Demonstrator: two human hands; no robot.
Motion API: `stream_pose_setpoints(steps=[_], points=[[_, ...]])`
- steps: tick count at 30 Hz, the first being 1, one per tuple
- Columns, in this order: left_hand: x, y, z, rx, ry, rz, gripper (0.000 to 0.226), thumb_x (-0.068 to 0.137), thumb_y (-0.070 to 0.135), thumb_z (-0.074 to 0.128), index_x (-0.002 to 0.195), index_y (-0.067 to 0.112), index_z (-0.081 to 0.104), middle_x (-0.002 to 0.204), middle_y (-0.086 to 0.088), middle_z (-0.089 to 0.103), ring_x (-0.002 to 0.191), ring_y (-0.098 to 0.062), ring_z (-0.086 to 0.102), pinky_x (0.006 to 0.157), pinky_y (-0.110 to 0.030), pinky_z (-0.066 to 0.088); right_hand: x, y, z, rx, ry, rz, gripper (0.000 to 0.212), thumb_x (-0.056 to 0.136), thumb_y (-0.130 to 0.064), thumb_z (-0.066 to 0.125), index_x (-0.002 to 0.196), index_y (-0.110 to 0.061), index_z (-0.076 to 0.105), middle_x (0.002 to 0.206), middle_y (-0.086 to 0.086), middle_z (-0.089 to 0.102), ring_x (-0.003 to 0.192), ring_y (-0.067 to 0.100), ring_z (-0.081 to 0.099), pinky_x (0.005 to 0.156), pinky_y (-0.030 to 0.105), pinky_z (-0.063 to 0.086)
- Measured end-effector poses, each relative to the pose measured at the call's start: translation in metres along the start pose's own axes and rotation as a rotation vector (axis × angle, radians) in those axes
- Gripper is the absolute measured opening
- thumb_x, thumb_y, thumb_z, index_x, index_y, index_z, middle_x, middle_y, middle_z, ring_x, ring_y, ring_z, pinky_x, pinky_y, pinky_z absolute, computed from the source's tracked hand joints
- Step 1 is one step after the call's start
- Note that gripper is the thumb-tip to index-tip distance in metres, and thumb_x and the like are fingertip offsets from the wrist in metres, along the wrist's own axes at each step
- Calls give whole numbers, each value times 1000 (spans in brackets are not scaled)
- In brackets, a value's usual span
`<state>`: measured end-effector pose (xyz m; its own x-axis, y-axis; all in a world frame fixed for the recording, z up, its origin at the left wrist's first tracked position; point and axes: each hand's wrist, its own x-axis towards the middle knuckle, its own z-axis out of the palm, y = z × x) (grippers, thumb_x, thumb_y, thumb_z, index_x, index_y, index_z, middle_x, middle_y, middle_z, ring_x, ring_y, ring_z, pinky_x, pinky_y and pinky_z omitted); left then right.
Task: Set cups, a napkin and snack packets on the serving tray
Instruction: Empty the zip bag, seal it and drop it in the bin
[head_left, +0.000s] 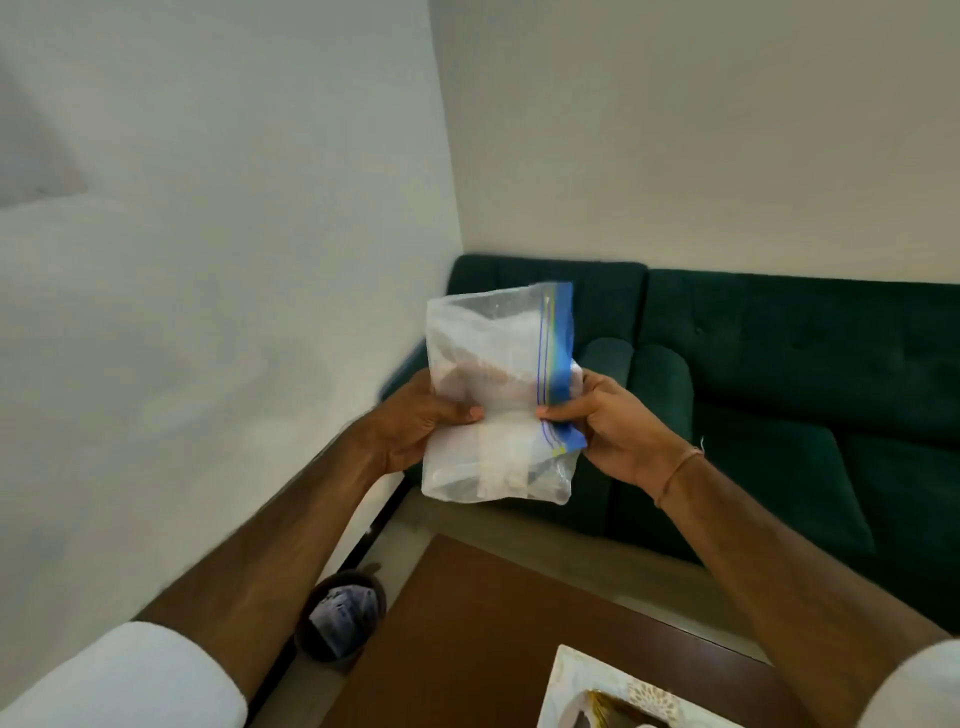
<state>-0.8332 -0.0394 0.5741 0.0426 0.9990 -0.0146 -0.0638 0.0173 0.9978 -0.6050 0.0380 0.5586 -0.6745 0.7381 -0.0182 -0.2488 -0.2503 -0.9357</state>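
Gripping the zip-top bag with your left hand and right hand above the table's far edge, you're risking spilling its blurred contents if the blue seal pops open.

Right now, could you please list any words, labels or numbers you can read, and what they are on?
None can be read.
Zip bag, held in both hands: only blue and yellow seal stripes, no text.
Tray on the table: a pattern, no words.
Bin contents: too blurred to read.
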Motion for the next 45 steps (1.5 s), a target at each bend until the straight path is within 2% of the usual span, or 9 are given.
stream_pose_setpoints(steps=[3, 6, 9, 16, 20, 30, 38, 41, 45], points=[[-10, -18, -45, 9, 101, -1, 28, 84, -7, 65, 100, 12, 78, 98, -7, 77, 92, -21, 73, 73, -30, 58, 35, 30, 27, -72, 5, 3, 28, 98, 9, 46, 104, 1, 71, 95, 7, 78, 82, 19, 75, 68, 27, 61], [-18, -40, -100, 25, 81, -73, 37, 88, -12, 52, 83, 10, 81, 98, -6, 78, 92, -23, 73, 71, -27, 58, 82, 63, 54, -293, -21, -14, 29, 85, 23, 37, 95, 22, 64, 125, 12, 71, 112, 26, 69, 94, 41, 57], [-22, -62, -167, 170, 37, -229, 49, 72, -23, 42, 82, 6, 81, 98, -12, 78, 92, -32, 71, 73, -28, 59, 125, 87, 80, -787, -133, -115, 38, 61, 25, 35, 61, 7, 68, 131, 2, 68, 123, 8, 59, 105, 32, 47], [-7, -167, -324, 621, -112, -468, 27, 82, 11, 68, 105, 21, 80, 121, 0, 70, 113, -28, 62, 99, -40, 52, 258, 217, 130, -1809, -721, -33, 35, 87, -25, 67, 122, -30, 67, 148, -6, 46, 124, 18, 46, 104, 36, 45], [-10, -285, -390, 945, -77, -427, 47, 87, 38, 73, 130, 19, 66, 144, -1, 55, 128, -21, 54, 109, -32, 42, 306, 341, 139, -1769, -759, 200, 75, 81, -29, 63, 150, -33, 36, 163, -11, 16, 148, 24, 19, 120, 54, 22], [-51, -585, -506, 1377, -311, -578, 75, 91, 42, 59, 155, 21, 25, 168, 1, 2, 152, -33, 2, 121, -55, 12, 370, 667, 138, -1878, -885, 320, 80, 95, -34, 55, 160, -23, 8, 165, -4, -24, 152, 33, -22, 121, 62, -5], [-54, -774, -536, 1350, -411, -826, 72, 93, 55, 48, 154, 21, 30, 164, -5, 23, 149, -31, 19, 121, -53, 8, 397, 877, 105, -1946, -997, 472, 79, 98, -59, 35, 160, -27, -2, 169, 0, -8, 154, 31, -14, 109, 66, -25], [-48, -816, -540, 1309, -375, -887, 58, 92, 53, 48, 138, 17, 50, 139, -10, 54, 133, -30, 43, 120, -54, 6, 407, 927, 102, -1995, -1025, 571, 73, 98, -62, 24, 160, -26, 8, 169, -1, 3, 156, 26, -4, 109, 69, -24], [-41, -850, -539, 1307, -331, -925, 52, 94, 48, 49, 135, 16, 52, 135, -11, 58, 134, -30, 45, 120, -54, 3, 416, 959, 106, -1946, -974, 705, 69, 100, -60, 24, 158, -24, 21, 166, 1, 24, 155, 26, 14, 111, 66, -21]])
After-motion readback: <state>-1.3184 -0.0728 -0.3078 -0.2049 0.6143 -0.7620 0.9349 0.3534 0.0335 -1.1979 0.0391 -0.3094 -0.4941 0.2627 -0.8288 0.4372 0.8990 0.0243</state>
